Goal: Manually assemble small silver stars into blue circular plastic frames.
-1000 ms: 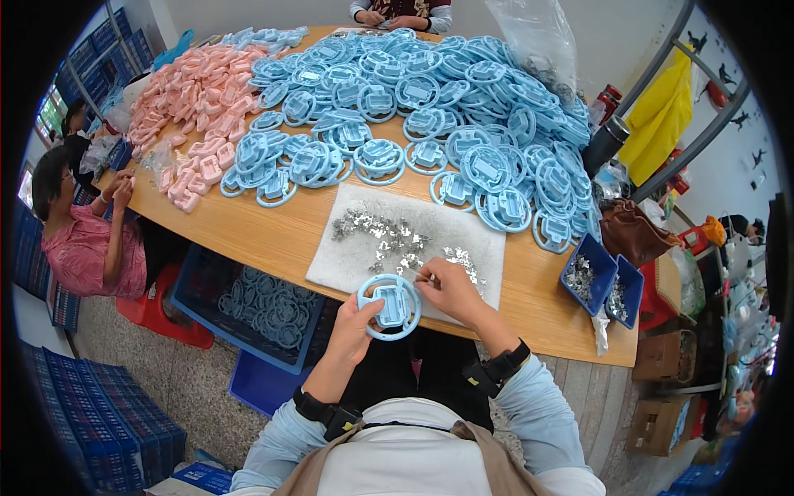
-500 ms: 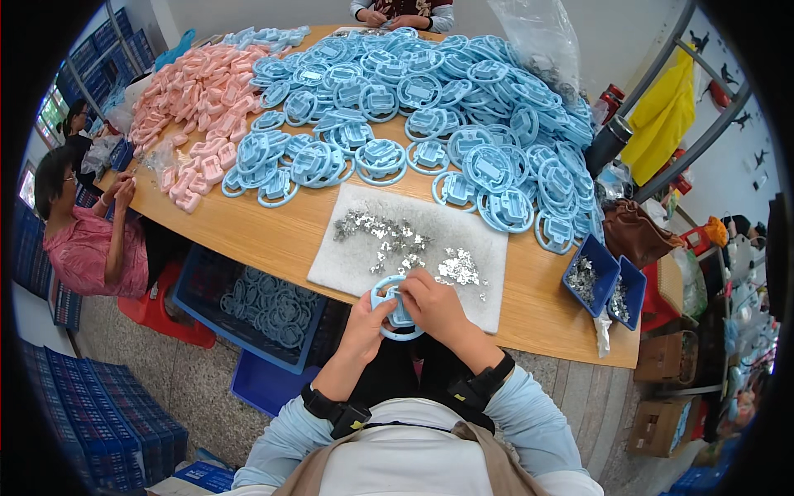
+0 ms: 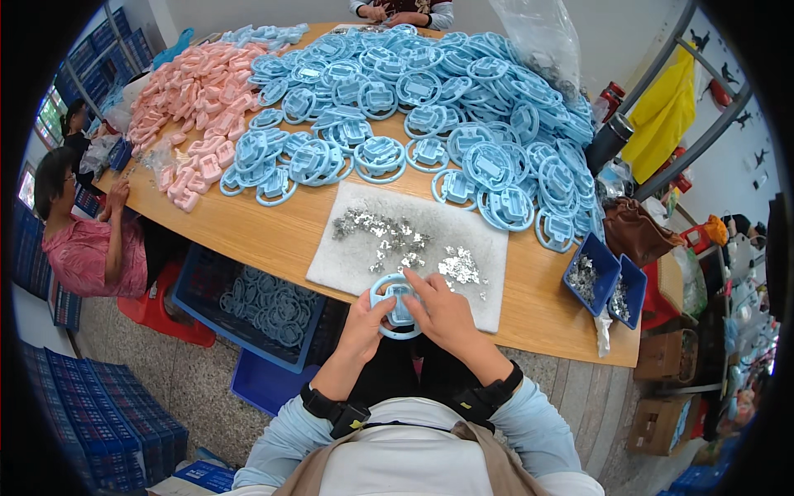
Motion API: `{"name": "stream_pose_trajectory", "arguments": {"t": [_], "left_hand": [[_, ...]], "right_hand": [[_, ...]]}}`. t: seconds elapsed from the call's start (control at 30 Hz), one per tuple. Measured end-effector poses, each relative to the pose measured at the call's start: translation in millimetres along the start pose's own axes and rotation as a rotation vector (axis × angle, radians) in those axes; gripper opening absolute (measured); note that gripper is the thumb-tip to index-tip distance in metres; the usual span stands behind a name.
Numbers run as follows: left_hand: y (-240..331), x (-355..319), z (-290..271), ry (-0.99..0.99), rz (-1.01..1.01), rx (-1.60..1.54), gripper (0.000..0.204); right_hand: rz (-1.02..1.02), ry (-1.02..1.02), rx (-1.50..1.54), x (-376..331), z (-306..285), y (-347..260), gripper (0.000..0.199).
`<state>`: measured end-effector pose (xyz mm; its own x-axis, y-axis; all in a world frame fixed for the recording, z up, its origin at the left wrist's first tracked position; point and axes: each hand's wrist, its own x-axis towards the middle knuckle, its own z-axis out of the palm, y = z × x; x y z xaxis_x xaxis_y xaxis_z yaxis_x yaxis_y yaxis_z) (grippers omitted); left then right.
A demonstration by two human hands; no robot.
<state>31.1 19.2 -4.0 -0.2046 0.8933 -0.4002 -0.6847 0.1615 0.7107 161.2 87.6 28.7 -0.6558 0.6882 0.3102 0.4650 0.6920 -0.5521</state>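
Just off the table's front edge, my left hand (image 3: 357, 331) grips a light blue plastic ring part (image 3: 395, 332) with a rectangular frame in its middle. The thumb lies over the ring's left side. My right hand (image 3: 447, 318) is on the same part from the right, its index finger and thumb over the upper right of the frame. Whether a small metal piece sits under those fingers is hidden. Right behind my hands, small silver metal pieces (image 3: 457, 264) lie scattered on a white foam-like mat (image 3: 335, 263).
A big pile of blue ring parts (image 3: 418, 89) covers the table's far side, with pink plastic parts (image 3: 198, 87) at left. Blue trays (image 3: 592, 269) of metal bits stand at the right edge. A blue crate (image 3: 198, 289) sits below. Co-workers sit left (image 3: 95, 248) and opposite (image 3: 405, 10).
My right hand has shifted slightly, its fingers less curled and stretched farther over the part. The left hand keeps its hold. The co-worker at left has lowered the hands slightly.
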Motion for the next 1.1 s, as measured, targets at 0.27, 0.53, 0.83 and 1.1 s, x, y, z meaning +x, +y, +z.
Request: {"name": "stream_pose_trajectory", "arguments": {"t": [0.27,0.53,0.83,1.1], "left_hand": [[-5.7,3.4,-4.7,-0.005,-0.006,0.022,0.027],[-3.8,2.8,-3.3,0.001,-0.002,0.051,0.028],[-1.5,1.5,-1.7,-0.038,0.008,0.062,0.03],[-8.5,-14.1,-3.7,0.02,0.05,0.033,0.025]], "right_hand": [[0.036,-0.136,-0.248,-25.2,5.4,-2.2,0.049],[-0.051,-0.055,-0.388,-25.5,13.1,-3.6,0.047],[-0.102,-0.168,-0.569,-17.5,8.9,-8.7,0.042],[0.369,-0.071,0.545,-29.6,-0.3,12.9,0.032]]}}
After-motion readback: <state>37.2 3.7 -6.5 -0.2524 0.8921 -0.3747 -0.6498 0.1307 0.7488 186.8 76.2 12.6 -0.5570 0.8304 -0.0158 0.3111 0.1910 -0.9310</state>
